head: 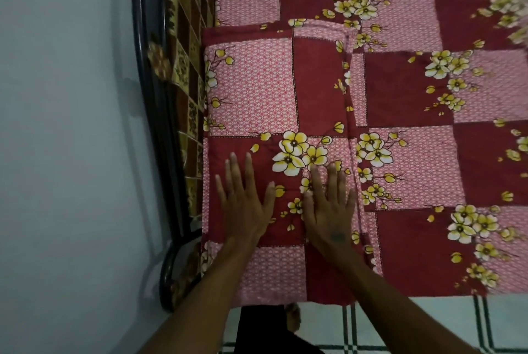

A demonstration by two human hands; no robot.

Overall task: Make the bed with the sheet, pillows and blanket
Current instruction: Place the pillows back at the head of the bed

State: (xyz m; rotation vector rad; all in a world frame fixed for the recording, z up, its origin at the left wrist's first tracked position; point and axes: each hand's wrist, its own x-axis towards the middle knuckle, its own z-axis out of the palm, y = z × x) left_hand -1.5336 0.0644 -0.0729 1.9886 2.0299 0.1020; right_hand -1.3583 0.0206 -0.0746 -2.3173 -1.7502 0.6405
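Both palms press flat, fingers spread, on a folded rectangular blanket (274, 113) at centre-left of the frame; left hand (243, 202) and right hand (328, 208) grip nothing; beneath lies the matching red-and-pink checked floral sheet (414, 90); a dark curved metal bed frame (148, 113) runs along the left.

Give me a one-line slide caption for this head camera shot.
Both hands, left and right, press flat on a folded floral blanket lying along the bed's left edge over a matching sheet.

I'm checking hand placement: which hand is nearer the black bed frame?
Left. The left hand lies flat on the folded blanket on the side by the black bed frame; the right hand lies farther from it.
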